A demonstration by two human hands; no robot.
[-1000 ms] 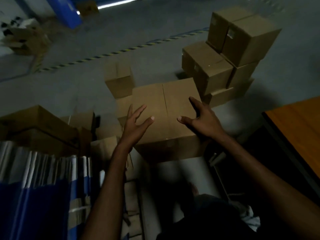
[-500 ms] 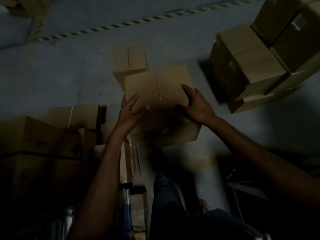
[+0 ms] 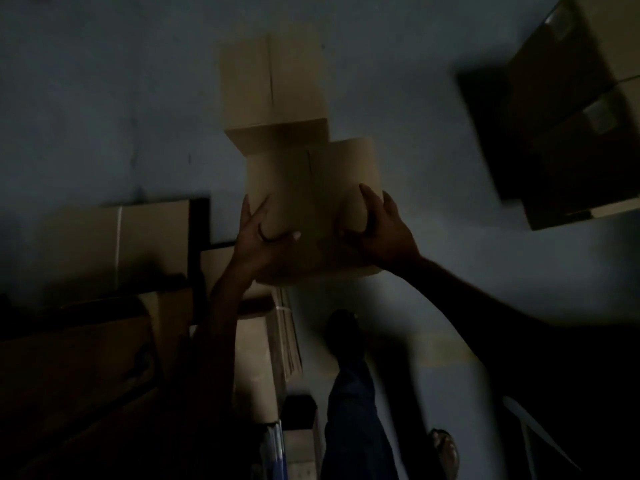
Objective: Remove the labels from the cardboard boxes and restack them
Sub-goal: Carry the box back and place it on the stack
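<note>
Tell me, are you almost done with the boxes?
Not nearly. The box on the floor shows no label, so it may be done. The left hand and right hand grip a second box, bare on the faces that show. The stack at the right has pale labels on it, so those are left.

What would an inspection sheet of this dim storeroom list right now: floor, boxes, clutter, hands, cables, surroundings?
Surface: grey floor, dimly lit.
Job's things: held box between both hands; second box on the floor just beyond it; stacked boxes far right, a pale label on one.
Clutter: more boxes at left; flattened cardboard standing on edge nearby.
Hands: left hand grips the held box's left edge, right hand its right edge.
Cables: nothing seen.
Surroundings: the person's leg below the held box; elsewhere too dark to tell.
</note>
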